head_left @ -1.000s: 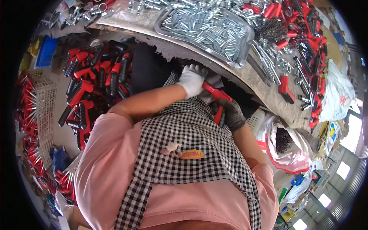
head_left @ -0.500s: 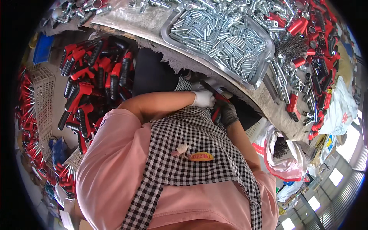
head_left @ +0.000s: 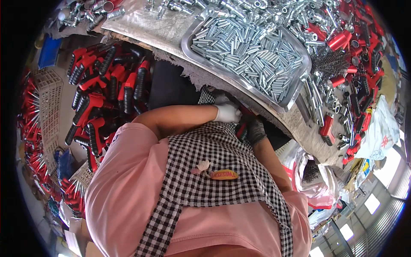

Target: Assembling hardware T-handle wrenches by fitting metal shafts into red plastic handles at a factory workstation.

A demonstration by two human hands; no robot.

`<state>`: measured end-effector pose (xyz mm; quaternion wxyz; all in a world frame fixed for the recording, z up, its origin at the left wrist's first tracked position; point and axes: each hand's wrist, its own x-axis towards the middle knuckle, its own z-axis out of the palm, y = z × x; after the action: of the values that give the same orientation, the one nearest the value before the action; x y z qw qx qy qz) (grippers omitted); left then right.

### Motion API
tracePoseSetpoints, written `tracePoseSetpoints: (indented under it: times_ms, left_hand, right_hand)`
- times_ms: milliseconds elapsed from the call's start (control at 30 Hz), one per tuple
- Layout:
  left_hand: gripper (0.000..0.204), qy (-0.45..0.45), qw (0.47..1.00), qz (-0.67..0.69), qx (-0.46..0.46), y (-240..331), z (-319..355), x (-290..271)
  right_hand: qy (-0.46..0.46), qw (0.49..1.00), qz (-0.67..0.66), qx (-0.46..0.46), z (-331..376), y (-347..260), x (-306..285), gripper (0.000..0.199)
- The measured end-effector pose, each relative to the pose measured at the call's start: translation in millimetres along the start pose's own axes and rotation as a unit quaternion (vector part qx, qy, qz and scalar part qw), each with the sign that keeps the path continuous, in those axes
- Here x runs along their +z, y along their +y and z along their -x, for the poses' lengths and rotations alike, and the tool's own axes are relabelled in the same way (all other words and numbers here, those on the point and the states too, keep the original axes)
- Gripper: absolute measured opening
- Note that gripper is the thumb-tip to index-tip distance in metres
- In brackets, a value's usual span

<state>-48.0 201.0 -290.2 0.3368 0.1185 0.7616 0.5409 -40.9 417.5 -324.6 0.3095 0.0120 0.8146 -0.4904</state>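
Observation:
Close together at the bench's near edge, both my hands work in front of my checked apron (head_left: pixel 214 158). My left hand (head_left: pixel 227 112), in a white glove, is closed, its fingers curled against a red and black pistol-grip tool (head_left: pixel 244 112). Wrapped round the tool's lower part is my right hand (head_left: pixel 257 132), in a dark grey glove. The tool's dark upper end lies in shadow under the bench edge, and the gloves cover much of the rest. Fingertips are partly hidden.
A metal tray (head_left: pixel 295 96) of short silver pins rests on the bench (head_left: pixel 145 23), amid loose metal fittings (head_left: pixel 239 8). Red and black pistol-grip handles (head_left: pixel 92 103) are heaped at the left, beside a plastic crate (head_left: pixel 49 103). A white and red sack (head_left: pixel 319 188) stands right.
The tool's upper end has dropped and tilted farther into the shadow under the bench. My hands have barely moved. The bench and tray appear shifted slightly right and down.

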Motion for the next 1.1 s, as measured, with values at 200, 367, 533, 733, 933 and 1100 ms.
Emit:
tracePoseSetpoints:
  times_ms: [200,367,533,733,933,1100]
  left_hand:
    - [0.030,-0.041,0.996,0.076,-0.017,8.1,4.0,-4.9]
    - [0.033,-0.023,0.999,0.027,-0.038,-1.9,0.7,-2.5]
    - [0.037,-0.035,0.997,-0.008,-0.065,28.0,18.2,-23.0]
    - [0.039,-0.064,0.997,-0.025,-0.028,23.3,13.5,-23.0]
    - [0.031,-0.019,0.986,0.117,-0.121,11.8,4.9,-16.3]
    - [0.025,0.169,0.836,0.475,-0.215,42.7,13.1,-13.8]
  right_hand:
    - [0.007,0.998,-0.063,-0.009,6.0,2.0,-3.0,0.030]
    - [0.031,0.962,-0.239,0.129,15.3,-52.9,7.7,0.036]
    - [0.055,0.946,-0.305,0.099,23.7,-62.7,7.9,0.045]
    - [0.015,0.950,-0.242,0.198,13.9,-38.6,2.0,0.046]
    - [-0.074,0.894,0.440,-0.038,-5.7,-139.3,12.1,0.045]
    - [0.017,0.964,0.253,-0.078,-59.4,-121.3,12.4,0.053]
